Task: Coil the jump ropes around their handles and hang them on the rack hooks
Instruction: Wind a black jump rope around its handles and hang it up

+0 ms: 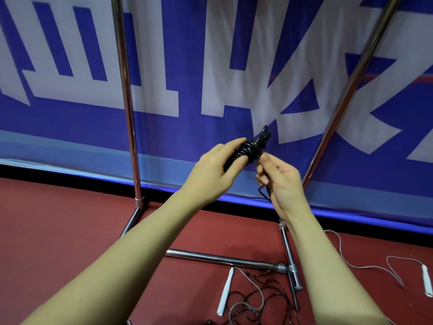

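Nearest, down on the red floor (70, 231), more jump ropes are lying loose. A white handle (225, 292) is lying beside a tangle of thin dark cord (253, 301), and another white handle (427, 283) with a grey cord (365, 266) is lying off to the right. They are waiting to be coiled.

Higher up, both hands are working on the black jump rope (251, 146). It is being held in the air in front of the rack. The left hand (215, 170) is holding the handle end, with its fingers and thumb wrapped round the bundle of black coils. The right hand (283, 181) is just beside it, on the right, pinching the last loose bit of cord, which is hanging down past the palm. So both grips are closed on this one rope.

The bundle's long side is pointing from lower left up to upper right, away from the person. The loose end is on the right hand's side, so I think that hand is the one to tuck it in.

Behind the hands, the shiny metal rack (127, 113) is standing with two poles going up. Its hooks are out of sight above.

Farthest back, a blue banner (187, 137) is showing big white letters, cut off, and I cannot read them.
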